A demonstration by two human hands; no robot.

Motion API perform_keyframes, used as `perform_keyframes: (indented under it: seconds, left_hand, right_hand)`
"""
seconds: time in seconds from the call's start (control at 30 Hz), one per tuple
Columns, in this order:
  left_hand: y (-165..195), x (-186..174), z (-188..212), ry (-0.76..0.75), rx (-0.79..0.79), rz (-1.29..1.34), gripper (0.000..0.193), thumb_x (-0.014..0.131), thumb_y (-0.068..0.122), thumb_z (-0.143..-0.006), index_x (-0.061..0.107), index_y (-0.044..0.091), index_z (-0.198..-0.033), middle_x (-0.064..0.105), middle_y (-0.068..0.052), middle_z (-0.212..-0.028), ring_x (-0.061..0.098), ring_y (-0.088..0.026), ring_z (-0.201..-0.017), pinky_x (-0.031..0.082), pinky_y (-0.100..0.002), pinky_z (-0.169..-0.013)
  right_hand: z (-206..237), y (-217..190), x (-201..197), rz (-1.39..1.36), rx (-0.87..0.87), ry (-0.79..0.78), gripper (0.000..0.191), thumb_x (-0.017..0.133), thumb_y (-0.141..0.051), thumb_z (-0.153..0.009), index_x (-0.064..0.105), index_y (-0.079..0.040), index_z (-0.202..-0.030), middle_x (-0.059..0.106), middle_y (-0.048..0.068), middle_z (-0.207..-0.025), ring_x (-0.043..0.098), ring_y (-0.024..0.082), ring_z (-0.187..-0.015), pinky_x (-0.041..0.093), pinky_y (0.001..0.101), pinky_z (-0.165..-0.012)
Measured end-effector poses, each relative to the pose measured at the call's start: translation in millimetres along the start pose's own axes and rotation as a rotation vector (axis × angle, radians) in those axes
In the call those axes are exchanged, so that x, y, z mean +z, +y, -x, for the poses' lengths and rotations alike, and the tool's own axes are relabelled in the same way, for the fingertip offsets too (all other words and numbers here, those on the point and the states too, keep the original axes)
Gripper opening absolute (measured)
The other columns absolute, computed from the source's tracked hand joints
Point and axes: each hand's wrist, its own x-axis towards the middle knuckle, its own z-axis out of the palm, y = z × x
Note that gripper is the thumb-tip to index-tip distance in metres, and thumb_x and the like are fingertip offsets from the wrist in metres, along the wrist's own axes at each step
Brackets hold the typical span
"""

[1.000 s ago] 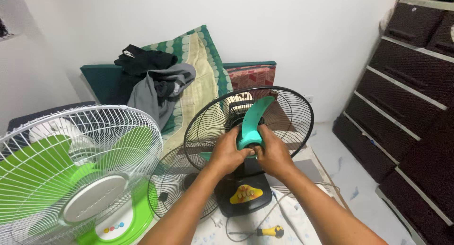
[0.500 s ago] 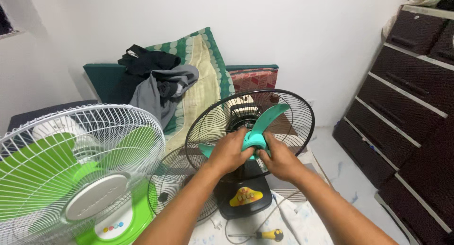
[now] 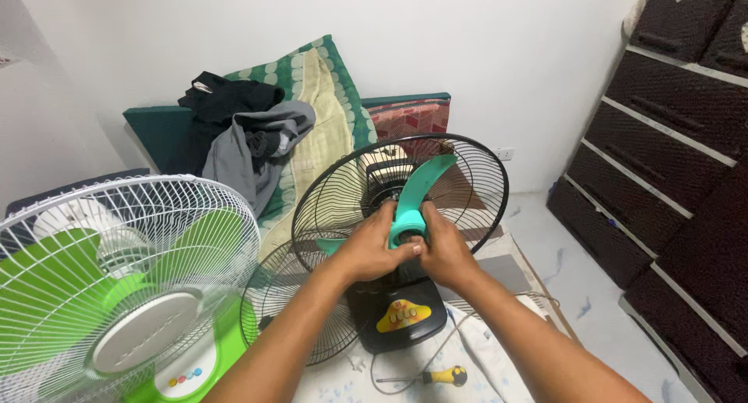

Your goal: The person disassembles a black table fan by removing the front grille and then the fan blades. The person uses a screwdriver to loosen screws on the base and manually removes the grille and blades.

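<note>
**Two hands on a teal blade, with a loose guard and a screwdriver close by**

Both hands close on the hub of the teal plastic fan blade (image 3: pixel 411 208), which sits at the centre of the round black wire rear guard (image 3: pixel 467 177) of the black table fan, above its black base with the yellow control panel (image 3: pixel 399 317). The left hand (image 3: pixel 372 247) curls its fingers around the hub from the near side; the right hand (image 3: pixel 446 251) presses in from the other side, thumb against the hub. Whether the fingertips pinch a small nut or cap there I cannot tell, as the hands cover it.

Risks, as I judge them: the grip is tight and two-sided, so a sudden give could scrape the knuckles against the guard wires or flex the thin upright vane until it cracks. The fan stands on a patterned cloth (image 3: pixel 343 383), so the base could slide or tip under the push. A second black wire guard (image 3: pixel 292 309) leans loose just beside the base and could be knocked over. The yellow-handled screwdriver (image 3: pixel 444 376) lies near the base, where a forearm could roll it away.

As for containers, the dark woven drawer unit (image 3: pixel 662 138) at the right has all drawers shut, contents unseen. The white-caged fan with green blades (image 3: pixel 117 294) stands well apart at the left.
</note>
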Motion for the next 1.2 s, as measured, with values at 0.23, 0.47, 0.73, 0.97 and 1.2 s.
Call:
perform_keyframes:
  seconds: [0.23,0.47,0.73,0.97,1.2]
  left_hand:
    - [-3.0,5.0,-1.5,0.167,-0.073,-0.094,0.045,0.074,0.023,-0.085,0.054,0.007,-0.122,0.07,-0.022,-0.11,0.064,-0.046,-0.106,0.05,-0.055,-0.088]
    - [1.1,13.5,-4.2,0.275,-0.074,-0.073,0.051,0.076,0.022,-0.081,0.056,0.005,-0.125,0.069,-0.025,-0.11,0.062,-0.049,-0.105,0.05,-0.057,-0.088]
    - [24.7,-51.5,-8.9,0.233,0.022,-0.232,0.031,0.072,0.033,-0.095,0.064,0.007,-0.111,0.075,-0.019,-0.11,0.07,-0.04,-0.104,0.055,-0.049,-0.088]
    - [35.4,-66.7,-61.0,0.116,0.209,0.026,0.03,0.058,0.016,-0.1,0.065,0.004,-0.127,0.073,-0.021,-0.114,0.071,-0.036,-0.108,0.055,-0.041,-0.094]
    - [18.1,-70.3,-52.7,0.012,0.168,-0.038,0.031,0.057,0.009,-0.095,0.068,0.006,-0.123,0.071,-0.016,-0.122,0.069,-0.034,-0.112,0.053,-0.04,-0.096]
  right_hand:
    - [-2.6,-4.5,13.7,0.002,0.013,0.083,0.039,0.068,0.001,-0.08,0.048,-0.002,-0.113,0.063,0.026,-0.099,0.062,0.05,-0.097,0.047,0.0552,-0.078]
    - [-8.6,4.7,10.3,0.049,-0.043,0.09,0.053,0.073,-0.003,-0.08,0.05,-0.003,-0.128,0.066,0.027,-0.104,0.063,0.05,-0.101,0.05,0.0529,-0.081]
    - [-15.7,-1.2,-29.2,0.0,0.036,-0.246,0.056,0.082,-0.009,-0.075,0.057,-0.007,-0.125,0.073,0.019,-0.108,0.074,0.036,-0.102,0.056,0.0424,-0.088]
    - [-36.0,-14.2,-23.6,-0.057,-0.072,-0.283,0.067,0.076,-0.006,-0.077,0.048,-0.005,-0.138,0.071,0.019,-0.117,0.069,0.035,-0.112,0.053,0.0434,-0.093]
    - [-26.3,-9.0,-22.7,-0.16,0.132,-0.364,0.06,0.076,-0.007,-0.08,0.054,-0.008,-0.135,0.074,0.012,-0.117,0.072,0.025,-0.112,0.054,0.0371,-0.097]
